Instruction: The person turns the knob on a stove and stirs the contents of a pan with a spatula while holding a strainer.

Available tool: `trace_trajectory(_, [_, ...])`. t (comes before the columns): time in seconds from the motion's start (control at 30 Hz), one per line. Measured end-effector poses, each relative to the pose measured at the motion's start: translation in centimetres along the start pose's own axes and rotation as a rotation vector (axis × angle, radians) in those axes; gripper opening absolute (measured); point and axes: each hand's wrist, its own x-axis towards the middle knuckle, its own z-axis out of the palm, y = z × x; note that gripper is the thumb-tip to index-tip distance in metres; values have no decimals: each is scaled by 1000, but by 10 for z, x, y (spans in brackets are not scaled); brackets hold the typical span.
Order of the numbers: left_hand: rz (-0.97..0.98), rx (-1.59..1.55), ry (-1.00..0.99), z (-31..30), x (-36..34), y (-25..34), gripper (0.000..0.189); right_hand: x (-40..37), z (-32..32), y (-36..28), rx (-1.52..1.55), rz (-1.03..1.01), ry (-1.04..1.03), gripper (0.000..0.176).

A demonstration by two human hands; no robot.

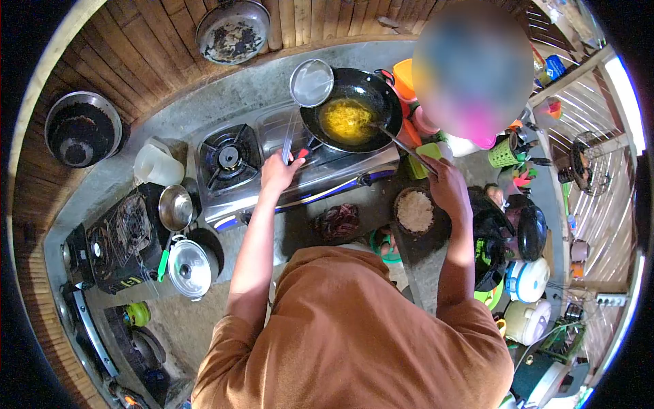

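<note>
left hand [278, 172] closed round the lower end of the thin handle of a round wire-mesh skimmer [311, 83], whose basket is held at the left rim of a black round-bottomed wok [381, 102], beside the food rather than in it; gripping so far down the handle probably keeps the fingers back from the heat. right hand [446, 185] closed on a long slim metal utensil [398, 140], its tip sunk in the yellow food [347, 119] at the wok's middle. the wok sits on the right burner of a steel two-burner gas stove [340, 174]; the left burner [228, 157] stands bare, and whether any flame is lit cannot be told. just beside the right hand, likely set there for easy reach, a dark round bowl of white grated stuff [415, 211]. left of the stove: a white plastic jug [155, 165], a small steel bowl [176, 208] and a steel lidded pot [189, 267]
</note>
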Motion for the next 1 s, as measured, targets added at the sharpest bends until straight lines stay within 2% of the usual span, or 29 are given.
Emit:
trace_trajectory(0.07, [-1, -2, 1, 0, 0, 0, 44, -8, -8, -4, -86, 28, -85, 44])
trace_trajectory(0.2, [-7, -9, -11, 1, 0, -1, 44, -5, 14, -3, -93, 35, -129, 45])
trace_trajectory(0.3, [-13, -24, -21, 3, 2, -3, 43, 9, 37, -18, -165, 23, -74, 46])
trace_trajectory(0.37, [-2, -11, -7, 2, 1, -1, 43, 21, 69, -11, -133, -44, 33, 46])
trace_trajectory(0.5, [-10, -20, 3, 2, 0, -1, 44, 43, 99, -12, -106, -65, 72, 44])
trace_trajectory(0.6, [-15, -59, -20, 5, 1, -7, 44, 58, 110, -3, -68, 8, 58, 41])
trace_trajectory(0.8, [5, -41, 15, 3, -2, -2, 44, 67, 95, 23, 23, -24, 287, 37])
trace_trajectory(0.83, [8, -42, 12, 5, -1, -4, 44, 69, 93, 23, 20, -20, 288, 37])
trace_trajectory(0.9, [12, -55, 7, 7, 1, -7, 44, 73, 86, 21, 5, 141, 137, 38])
trace_trajectory(1.0, [6, -63, 1, 9, 2, -9, 44, 76, 88, 26, 24, 157, 95, 36])
